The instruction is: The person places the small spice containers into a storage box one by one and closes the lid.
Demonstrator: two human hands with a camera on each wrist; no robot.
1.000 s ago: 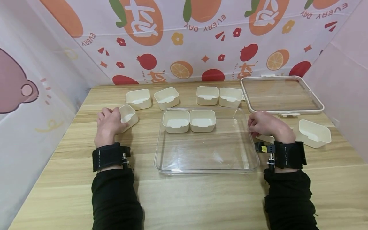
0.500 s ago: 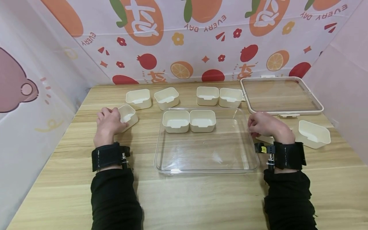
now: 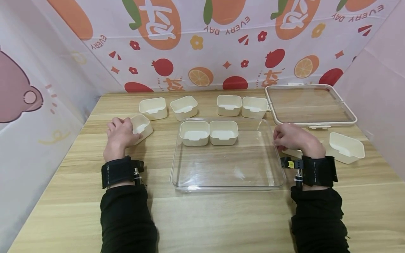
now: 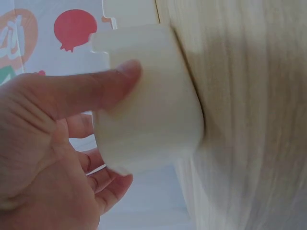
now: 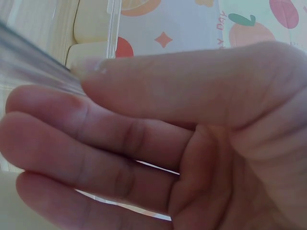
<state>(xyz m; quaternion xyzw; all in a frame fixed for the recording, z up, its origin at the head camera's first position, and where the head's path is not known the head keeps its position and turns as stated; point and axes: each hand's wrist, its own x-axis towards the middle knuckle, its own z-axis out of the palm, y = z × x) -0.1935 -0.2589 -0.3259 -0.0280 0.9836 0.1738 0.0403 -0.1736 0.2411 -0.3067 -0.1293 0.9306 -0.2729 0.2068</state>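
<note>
Nothing visibly shifted since the earlier frame | our left grip (image 3: pixel 119 136) held a cream cup (image 3: pixel 143 129) on the surface (image 3: pixel 221 221), left of the clear box (image 3: pixel 227 188) | our right grip (image 3: pixel 291 136) pinched the box's right rim | we judged light, even pressure and steady bracing best

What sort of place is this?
Likely a makeshift recording booth rather than a working kitchen, though I can't be sure: a wood-grain table, sheets behind it and on both sides, and black wrist straps with small devices attached.
</note>
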